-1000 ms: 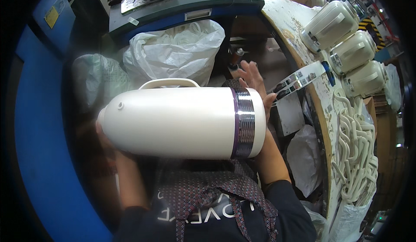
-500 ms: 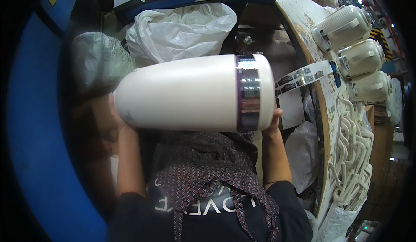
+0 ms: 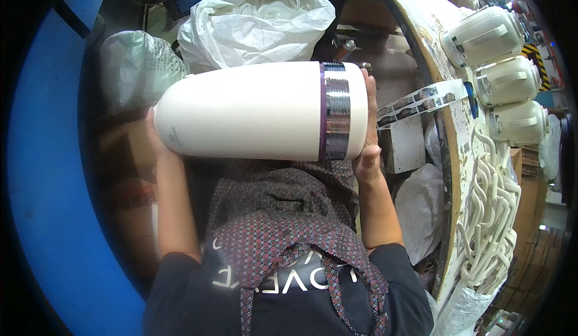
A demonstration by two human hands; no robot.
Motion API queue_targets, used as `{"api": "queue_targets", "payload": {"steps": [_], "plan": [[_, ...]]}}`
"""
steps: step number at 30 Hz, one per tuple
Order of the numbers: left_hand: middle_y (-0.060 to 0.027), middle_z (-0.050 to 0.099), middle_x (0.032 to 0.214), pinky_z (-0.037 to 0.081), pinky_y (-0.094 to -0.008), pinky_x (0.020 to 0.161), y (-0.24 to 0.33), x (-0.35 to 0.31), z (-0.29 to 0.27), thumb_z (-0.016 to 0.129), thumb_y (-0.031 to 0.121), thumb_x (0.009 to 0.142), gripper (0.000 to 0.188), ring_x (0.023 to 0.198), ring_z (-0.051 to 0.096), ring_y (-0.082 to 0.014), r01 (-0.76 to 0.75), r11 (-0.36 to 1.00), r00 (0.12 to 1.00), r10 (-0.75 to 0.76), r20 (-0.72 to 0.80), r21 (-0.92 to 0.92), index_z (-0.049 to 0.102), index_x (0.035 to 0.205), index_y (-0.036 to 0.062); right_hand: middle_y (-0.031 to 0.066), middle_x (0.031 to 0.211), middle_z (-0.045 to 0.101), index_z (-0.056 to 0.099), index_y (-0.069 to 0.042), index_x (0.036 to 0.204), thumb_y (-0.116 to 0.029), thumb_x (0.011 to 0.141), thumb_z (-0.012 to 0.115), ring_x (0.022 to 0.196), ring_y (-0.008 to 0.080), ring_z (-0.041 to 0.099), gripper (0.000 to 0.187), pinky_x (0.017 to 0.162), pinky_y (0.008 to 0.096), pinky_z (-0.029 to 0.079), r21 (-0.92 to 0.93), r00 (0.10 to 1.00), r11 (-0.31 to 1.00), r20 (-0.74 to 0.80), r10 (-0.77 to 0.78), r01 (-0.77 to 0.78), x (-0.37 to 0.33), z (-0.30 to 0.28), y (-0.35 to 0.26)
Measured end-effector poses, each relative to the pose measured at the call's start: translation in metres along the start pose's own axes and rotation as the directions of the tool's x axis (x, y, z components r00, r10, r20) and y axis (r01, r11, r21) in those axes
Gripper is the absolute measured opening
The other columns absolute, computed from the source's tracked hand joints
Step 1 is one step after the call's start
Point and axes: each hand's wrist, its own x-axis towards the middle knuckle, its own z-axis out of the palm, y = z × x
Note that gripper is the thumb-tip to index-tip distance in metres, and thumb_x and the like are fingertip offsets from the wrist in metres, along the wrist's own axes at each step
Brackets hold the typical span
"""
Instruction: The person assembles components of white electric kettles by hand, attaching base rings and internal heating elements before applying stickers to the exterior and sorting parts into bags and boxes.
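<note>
A cream-white thermos jug body (image 3: 247,113) lies sideways in front of my chest, held up off any surface. Its rounded, narrower end points left. A shiny chrome band with a thin purple edge circles it near the flat base at the right. My left hand (image 3: 158,140) cups the rounded end, with most of its fingers hidden behind the jug. Against the base presses my right hand (image 3: 368,152), its fingers running up along the base and its thumb in front. A small grey mark shows low on the jug near my left hand.
On the worn bench (image 3: 448,149) at right stand several cream jugs with handles (image 3: 484,35), beside a label strip (image 3: 418,101) and a heap of white curved strips (image 3: 487,209). White sacks (image 3: 253,32) are ahead. A blue panel (image 3: 48,155) rises at left.
The jug has risen a little in the view and turned about its length, bringing the grey mark round. More of my right hand's fingers now show along the base.
</note>
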Motion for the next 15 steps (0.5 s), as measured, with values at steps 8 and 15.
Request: {"api": "queue_targets", "payload": {"steps": [8, 15], "plan": [[-0.014, 0.065, 0.119, 0.049, -0.0401, 0.093, -0.005, -0.008, -0.001, 0.041, 0.048, 0.097, 0.057, 0.107, 0.062, -0.0272, -0.051, 0.999, 0.997, 0.052, 0.055, -0.016, 0.059, 0.123, 0.0009, 0.0163, 0.162, 0.012, 0.011, -0.013, 0.157, -0.088, 0.08, 0.024, 0.15, 0.0328, 0.009, 0.108, 0.12, 0.0483, 0.001, 0.097, 0.969, 0.994, -0.244, -0.027, 0.052, 0.022, -0.044, -0.006], [-0.0158, 0.061, 0.124, 0.048, -0.0427, 0.097, -0.011, -0.002, -0.005, 0.037, 0.049, 0.098, 0.061, 0.112, 0.059, -0.0297, -0.014, 0.999, 0.996, 0.018, 0.083, -0.051, 0.055, 0.128, -0.0006, 0.019, 0.161, 0.013, 0.014, -0.011, 0.156, -0.081, 0.085, 0.031, 0.148, 0.0334, 0.013, 0.102, 0.12, 0.0506, 0.007, 0.205, 0.944, 0.976, -0.329, -0.004, 0.076, 0.028, -0.008, -0.005]]}}
